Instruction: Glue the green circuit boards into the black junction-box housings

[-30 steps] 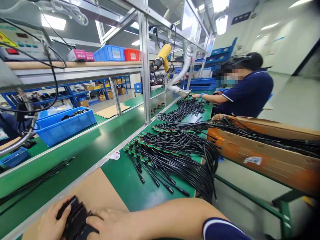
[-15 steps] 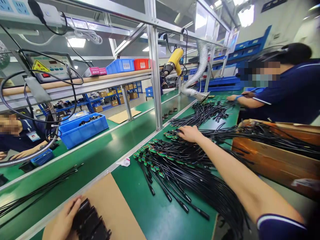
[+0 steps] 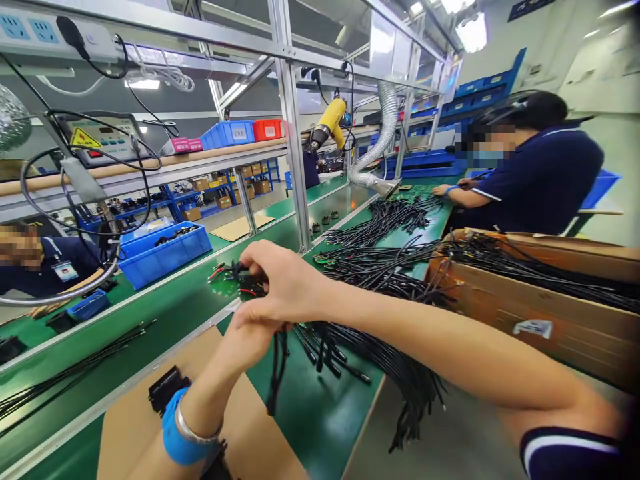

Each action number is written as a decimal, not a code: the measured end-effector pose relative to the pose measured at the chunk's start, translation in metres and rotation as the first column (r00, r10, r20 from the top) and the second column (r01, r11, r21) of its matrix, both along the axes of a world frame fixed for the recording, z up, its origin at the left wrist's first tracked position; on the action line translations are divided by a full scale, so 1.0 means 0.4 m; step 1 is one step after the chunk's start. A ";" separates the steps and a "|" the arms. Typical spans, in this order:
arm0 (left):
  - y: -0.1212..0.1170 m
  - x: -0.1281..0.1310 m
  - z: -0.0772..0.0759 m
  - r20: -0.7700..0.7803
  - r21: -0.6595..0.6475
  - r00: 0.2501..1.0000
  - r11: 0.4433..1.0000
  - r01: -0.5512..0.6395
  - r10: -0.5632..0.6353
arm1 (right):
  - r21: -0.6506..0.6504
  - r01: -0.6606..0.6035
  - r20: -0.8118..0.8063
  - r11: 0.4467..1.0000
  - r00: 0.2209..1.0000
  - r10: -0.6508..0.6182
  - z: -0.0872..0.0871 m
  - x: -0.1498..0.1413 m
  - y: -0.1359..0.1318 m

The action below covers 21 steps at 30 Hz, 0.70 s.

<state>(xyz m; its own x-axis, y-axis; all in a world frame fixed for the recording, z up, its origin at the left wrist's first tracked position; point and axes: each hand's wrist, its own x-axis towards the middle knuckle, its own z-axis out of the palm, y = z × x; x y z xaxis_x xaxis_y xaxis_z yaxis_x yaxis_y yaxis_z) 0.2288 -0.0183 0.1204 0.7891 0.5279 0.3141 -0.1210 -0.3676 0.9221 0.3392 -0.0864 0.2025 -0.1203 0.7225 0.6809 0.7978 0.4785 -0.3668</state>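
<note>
My right hand (image 3: 287, 280) is closed on small green circuit boards (image 3: 223, 283) with red and black wires, above the bench's middle strip. My left hand (image 3: 253, 340), with a blue band (image 3: 183, 427) on its wrist, meets it from below. The left fingers curl round the boards' black cables (image 3: 279, 373), whose loose ends hang beneath; the fingertips are hidden. Behind my left wrist, black plastic parts (image 3: 167, 389) lie on a cardboard sheet (image 3: 125, 430). More black cables (image 3: 400, 360) spread over the green bench under my right forearm.
A cardboard box (image 3: 490, 303) of cables stands at the right, near a co-worker (image 3: 545, 173). Another person (image 3: 60, 267) sits across the bench, by a blue bin (image 3: 165, 257). A metal post (image 3: 295, 153) rises behind my hands. A yellow heat gun (image 3: 330, 123) hangs beyond.
My right hand has come left and nearer from the cable pile, bringing circuit boards with cables. My left hand has let go of the black plastic parts and risen to meet it.
</note>
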 end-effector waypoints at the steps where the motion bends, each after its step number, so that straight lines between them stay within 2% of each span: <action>1: 0.009 -0.023 -0.008 0.016 -0.012 0.999 0.999 -0.032 0.032 | -0.033 -0.116 -0.022 0.993 0.993 0.115 0.003 0.004 -0.003; 3: 0.031 -0.081 -0.020 0.103 -0.057 0.993 0.997 -0.047 0.053 | -0.027 -0.251 -0.104 0.968 0.963 0.247 -0.003 0.047 -0.021; 5: 0.046 -0.138 -0.019 0.245 -0.075 0.970 0.997 0.015 0.004 | 0.028 -0.186 -0.204 0.982 0.961 0.187 -0.042 0.109 -0.044; 6: 0.049 -0.162 -0.012 0.316 -0.056 0.948 0.996 0.063 -0.042 | -0.004 -0.137 -0.255 0.991 0.958 0.132 -0.077 0.137 -0.053; 8: 0.049 -0.196 0.006 0.417 0.018 0.898 0.989 0.147 -0.141 | -0.205 -0.118 -0.312 0.972 0.949 0.050 -0.174 0.166 -0.064; 11: 0.040 -0.218 0.030 0.502 0.077 0.838 0.976 0.205 -0.215 | -0.472 -0.160 -0.369 0.867 0.929 -0.030 -0.343 0.130 -0.062; 13: 0.032 -0.223 0.034 0.519 0.090 0.826 0.975 0.204 -0.221 | -0.499 -0.106 -0.368 0.860 0.925 -0.100 -0.424 0.074 -0.056; 14: 0.029 -0.225 0.032 0.520 0.105 0.825 0.976 0.193 -0.219 | -0.476 -0.033 -0.353 0.879 0.922 -0.157 -0.444 0.048 -0.054; 15: 0.026 -0.227 0.029 0.516 0.129 0.829 0.976 0.173 -0.215 | -0.439 0.039 -0.337 0.898 0.919 -0.204 -0.448 0.025 -0.054; 17: 0.022 -0.235 0.018 0.469 0.195 0.857 0.972 0.134 -0.212 | -0.330 0.207 -0.267 0.921 0.915 -0.301 -0.411 -0.006 -0.058; 19: 0.024 -0.250 0.004 0.386 0.254 0.899 0.961 0.113 -0.208 | -0.209 0.372 -0.096 0.905 0.913 -0.397 -0.329 -0.022 -0.065; 20: 0.028 -0.263 -0.005 0.343 0.256 0.919 0.961 0.106 -0.193 | -0.153 0.452 0.054 0.879 0.892 -0.449 -0.280 -0.028 -0.068; 21: 0.036 -0.280 -0.015 0.313 0.231 0.935 0.968 0.097 -0.169 | -0.129 0.480 0.213 0.868 0.868 -0.448 -0.230 -0.033 -0.069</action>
